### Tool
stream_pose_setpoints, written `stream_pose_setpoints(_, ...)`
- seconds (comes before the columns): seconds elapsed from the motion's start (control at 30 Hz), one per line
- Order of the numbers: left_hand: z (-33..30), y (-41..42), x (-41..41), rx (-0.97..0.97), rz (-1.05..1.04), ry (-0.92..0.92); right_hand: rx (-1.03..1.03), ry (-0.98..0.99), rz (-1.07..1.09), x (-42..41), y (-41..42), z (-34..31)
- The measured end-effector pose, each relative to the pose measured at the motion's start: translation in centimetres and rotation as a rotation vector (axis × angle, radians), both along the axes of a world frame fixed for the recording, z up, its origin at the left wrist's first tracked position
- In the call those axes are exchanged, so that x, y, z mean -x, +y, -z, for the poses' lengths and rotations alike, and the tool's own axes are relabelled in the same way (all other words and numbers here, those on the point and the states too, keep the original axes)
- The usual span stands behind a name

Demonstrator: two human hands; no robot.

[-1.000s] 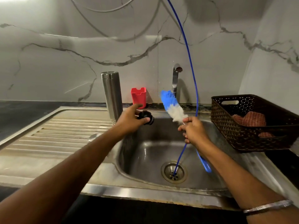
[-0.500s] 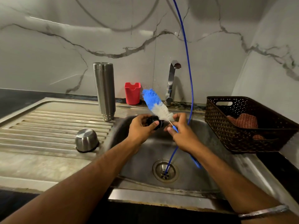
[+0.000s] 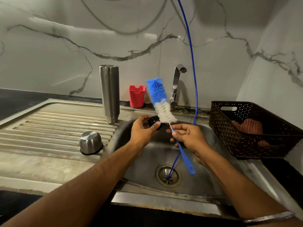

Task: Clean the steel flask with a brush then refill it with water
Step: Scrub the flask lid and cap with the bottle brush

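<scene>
Flask [image 3: 109, 94]: inverted on drainboard, centre-left, untouched.
Stopper [image 3: 154, 122]: black, frame centre, pinched by left hand [image 3: 144, 131].
Brush [image 3: 161, 102]: bristles up, white part against stopper; right hand [image 3: 188, 136] fingers curled round blue handle.
Step, judged: scrub stopper. Advice: rotate stopper under bristles, work over sink [image 3: 205, 181], keep grip near bristles.

A red holder [image 3: 137, 98] stands at the marble wall [image 3: 57, 54]. A brown basket [image 3: 250, 128] on the counter [image 3: 282, 171] holds a reddish cloth [image 3: 249, 126].
</scene>
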State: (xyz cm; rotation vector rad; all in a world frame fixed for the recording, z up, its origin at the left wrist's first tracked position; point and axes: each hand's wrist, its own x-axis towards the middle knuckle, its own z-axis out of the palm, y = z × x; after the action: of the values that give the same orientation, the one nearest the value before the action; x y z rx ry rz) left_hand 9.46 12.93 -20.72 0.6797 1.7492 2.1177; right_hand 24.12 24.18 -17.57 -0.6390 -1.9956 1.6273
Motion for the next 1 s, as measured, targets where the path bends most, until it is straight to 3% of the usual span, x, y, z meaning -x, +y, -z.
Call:
stream_pose_setpoints(0.13,0.3,-0.2,0.2,0.050,-0.081,0.064,0.029,-0.018,-0.022,-0.3,-0.5,0.3)
stream_pose_setpoints(0.4,-0.7,0.2,-0.7,0.214,-0.169,0.430,-0.290,0.021,0.099,0.4,-0.5,0.5)
stream_pose_setpoints(0.6,-1.2,-0.1,0.3,0.196,-0.286,0.341,-0.298,0.030,0.066,0.8,-0.8,1.0)
stream_pose_setpoints(0.77,-0.8,-0.1,0.3,0.244,-0.218,0.462,-0.286,0.103,0.095,1.4,-0.8,0.9)
stream_pose_setpoints(1.0,-1.1,-0.1,0.6,0.227,-0.211,0.456,-0.334,0.044,0.065,1.3,-0.6,0.9)
